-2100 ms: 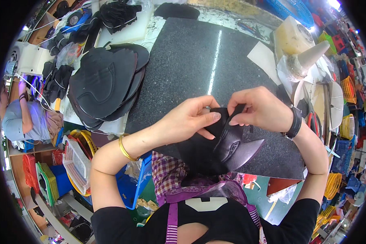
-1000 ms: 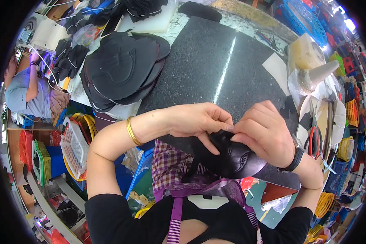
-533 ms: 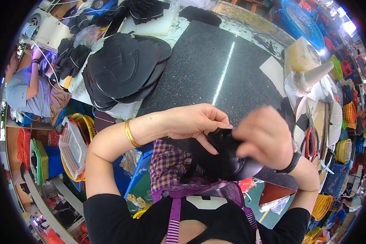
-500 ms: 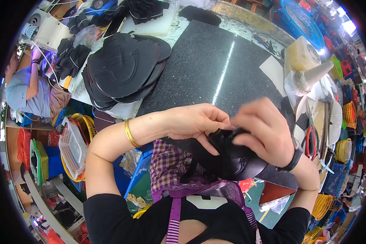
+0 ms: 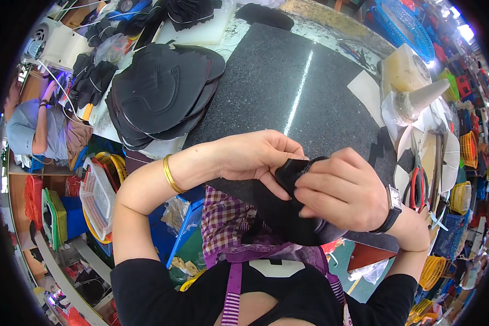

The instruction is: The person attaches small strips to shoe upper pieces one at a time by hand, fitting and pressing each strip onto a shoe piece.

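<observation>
Between my hands, over my lap at the near edge of the dark slab, hangs a soft black piece of leather-like material (image 5: pixel 290 223). With thumb and fingers my left hand (image 5: pixel 263 157) pinches its upper edge. My right hand (image 5: pixel 342 193) is curled round the same piece from the right, its fingertips close to those of my left hand. The fingers of the right hand cover part of the piece, so its full shape is hidden. Beyond my left forearm lies a stack of flat black cut pieces (image 5: pixel 163 92) with a curved stitched line on the top one.
The dark speckled slab (image 5: pixel 255 81) fills the middle of the bench. At its right stand a pale cone-shaped form (image 5: pixel 424 95) and red-handled scissors (image 5: pixel 418 187). A white basket (image 5: pixel 96 198) is low at left. Another person (image 5: pixel 35 122) sits at far left.
My right hand has turned and moved slightly down, its fingers now folded over the black piece. The left hand keeps its pinch, and a folded edge of the material now shows beside it.
</observation>
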Tool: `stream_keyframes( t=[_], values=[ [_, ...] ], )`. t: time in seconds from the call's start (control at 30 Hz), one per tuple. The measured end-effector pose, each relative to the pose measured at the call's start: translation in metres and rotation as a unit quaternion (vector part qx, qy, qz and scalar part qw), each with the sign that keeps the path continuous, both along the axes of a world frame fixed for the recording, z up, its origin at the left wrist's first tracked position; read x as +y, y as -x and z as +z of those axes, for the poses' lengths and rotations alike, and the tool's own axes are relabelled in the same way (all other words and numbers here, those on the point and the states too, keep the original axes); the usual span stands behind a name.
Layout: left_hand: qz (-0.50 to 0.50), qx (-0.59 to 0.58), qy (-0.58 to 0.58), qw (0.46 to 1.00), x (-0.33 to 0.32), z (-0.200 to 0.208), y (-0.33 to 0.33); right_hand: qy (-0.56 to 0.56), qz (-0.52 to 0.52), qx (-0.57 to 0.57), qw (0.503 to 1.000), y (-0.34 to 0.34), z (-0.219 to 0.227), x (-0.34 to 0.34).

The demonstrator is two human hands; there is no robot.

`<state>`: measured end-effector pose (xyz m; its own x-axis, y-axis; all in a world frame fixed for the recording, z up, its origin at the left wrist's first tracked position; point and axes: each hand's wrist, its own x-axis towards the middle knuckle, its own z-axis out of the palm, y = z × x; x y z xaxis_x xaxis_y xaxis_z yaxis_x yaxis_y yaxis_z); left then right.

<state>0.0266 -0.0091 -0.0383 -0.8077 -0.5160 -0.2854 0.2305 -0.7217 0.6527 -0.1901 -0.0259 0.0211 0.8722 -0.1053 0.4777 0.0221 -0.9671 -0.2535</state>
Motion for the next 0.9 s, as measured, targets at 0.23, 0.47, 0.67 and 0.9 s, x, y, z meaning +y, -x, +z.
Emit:
stream_keyframes(
  t=[0.23, 0.47, 0.67, 0.9],
  values=[
    [0.014, -0.063, -0.006, 0.998, 0.004, 0.019, 0.007, -0.186, -0.123, -0.016, 0.975, -0.007, -0.001, -0.016],
    [-0.055, -0.064, 0.011, 0.996, 0.004, 0.007, 0.006, -0.138, -0.042, -0.065, 0.987, -0.007, -0.012, -0.01],
    [0.111, -0.014, -0.03, 0.993, 0.014, 0.013, 0.0, -0.541, -0.205, 0.079, 0.812, -0.003, -0.011, -0.023],
    [0.098, -0.191, 0.149, 0.965, 0.018, 0.032, 0.009, -0.245, -0.162, 0.019, 0.956, 0.003, 0.014, -0.012]
  ],
)
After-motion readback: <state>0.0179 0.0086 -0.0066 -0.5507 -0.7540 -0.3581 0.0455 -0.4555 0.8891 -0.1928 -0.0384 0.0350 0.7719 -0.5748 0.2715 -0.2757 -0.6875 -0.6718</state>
